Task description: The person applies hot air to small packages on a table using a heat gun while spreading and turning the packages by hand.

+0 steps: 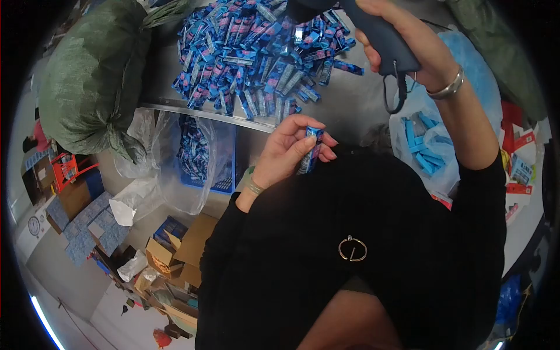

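My left hand (pixel 286 147) is closed around a small blue wrapped tube (pixel 311 149), with the thumb pressed against its side. The tube stands roughly upright, close to the black clothing. Higher up on the right, my right hand (pixel 417 44) grips the handle of a dark grey pistol-grip tool (pixel 382 38). A black loop hangs from the handle's lower end, and the tool's head is cut off by the top of the view. Beyond my left hand lies a large pile of blue wrapped tubes (pixel 251 55) on a metal table (pixel 344 96).
A stuffed green sack (pixel 90 76) sits at the left. Below the table edge, a blue crate (pixel 224 185) with a clear plastic liner holds more tubes. At the right, a clear bag (pixel 449 181) contains light-blue pieces. Cardboard boxes (pixel 195 239) stand at lower left.
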A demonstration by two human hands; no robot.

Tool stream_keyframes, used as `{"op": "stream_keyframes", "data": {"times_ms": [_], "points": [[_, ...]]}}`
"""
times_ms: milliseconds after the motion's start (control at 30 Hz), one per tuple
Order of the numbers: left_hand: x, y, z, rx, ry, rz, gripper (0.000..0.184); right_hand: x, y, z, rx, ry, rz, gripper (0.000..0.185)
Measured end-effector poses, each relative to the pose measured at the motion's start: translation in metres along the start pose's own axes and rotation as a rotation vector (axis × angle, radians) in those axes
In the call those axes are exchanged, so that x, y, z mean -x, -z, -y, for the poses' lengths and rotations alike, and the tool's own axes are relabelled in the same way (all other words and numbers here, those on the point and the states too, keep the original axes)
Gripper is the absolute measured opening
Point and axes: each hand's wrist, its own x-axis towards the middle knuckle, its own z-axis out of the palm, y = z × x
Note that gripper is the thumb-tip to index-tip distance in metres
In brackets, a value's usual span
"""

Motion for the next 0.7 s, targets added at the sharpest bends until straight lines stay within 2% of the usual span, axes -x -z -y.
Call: {"op": "stream_keyframes", "data": {"times_ms": [233, 467, 533, 567, 633, 700], "points": [[-0.003, -0.001, 0.004, -0.021, -0.015, -0.022, 0.022, -0.006, -0.036, 0.007, -0.005, 0.049, -0.034, 0.037], [-0.005, 0.002, 0.005, -0.037, -0.019, -0.046, 0.023, -0.045, -0.022, 0.01, 0.005, 0.085, -0.069, 0.037], [-0.011, 0.001, -0.002, -0.049, 0.047, -0.19, 0.023, -0.046, -0.014, 0.01, 0.007, 0.1, -0.09, 0.037], [-0.015, 0.005, -0.001, -0.048, 0.047, -0.183, 0.023, -0.035, -0.011, 0.007, 0.008, 0.108, -0.1, 0.037], [-0.028, 0.019, 0.006, -0.204, 0.078, -0.288, 0.023, -0.021, 0.003, 0.0, 0.008, 0.123, -0.121, 0.037], [-0.045, 0.036, 0.029, -0.27, 0.07, -0.273, 0.021, -0.01, 0.006, -0.003, 0.013, 0.135, -0.14, 0.037]]}}
